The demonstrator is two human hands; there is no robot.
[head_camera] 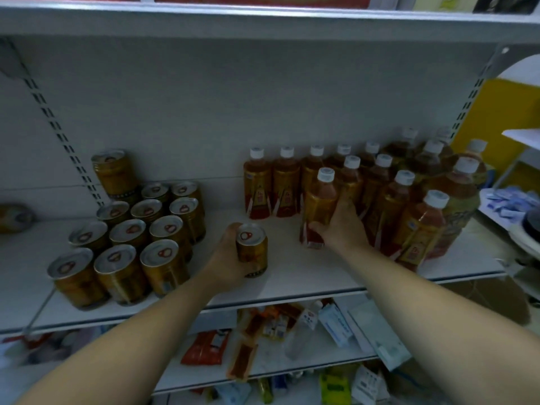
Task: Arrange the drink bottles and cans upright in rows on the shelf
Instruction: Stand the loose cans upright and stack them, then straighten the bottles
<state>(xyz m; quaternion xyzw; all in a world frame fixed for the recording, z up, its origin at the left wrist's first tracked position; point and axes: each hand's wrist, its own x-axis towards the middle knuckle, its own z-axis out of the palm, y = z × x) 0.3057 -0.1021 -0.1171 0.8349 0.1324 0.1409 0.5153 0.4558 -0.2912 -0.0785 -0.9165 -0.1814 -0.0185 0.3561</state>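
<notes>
My left hand (226,258) grips a gold drink can (252,249) standing upright on the white shelf (292,276), right of a block of several upright gold cans (131,238). One can (114,171) sits stacked higher at the back of that block. My right hand (342,226) holds a brown tea bottle with a white cap (320,200), upright, in front of rows of several similar bottles (380,194). Larger tea bottles (458,200) stand at the far right.
A can lies on its side at the far left (14,217). The shelf below (263,361) holds scattered packets and boxes. Another shelf board (263,21) runs overhead. A yellow panel (502,118) and blue packets (508,200) are to the right.
</notes>
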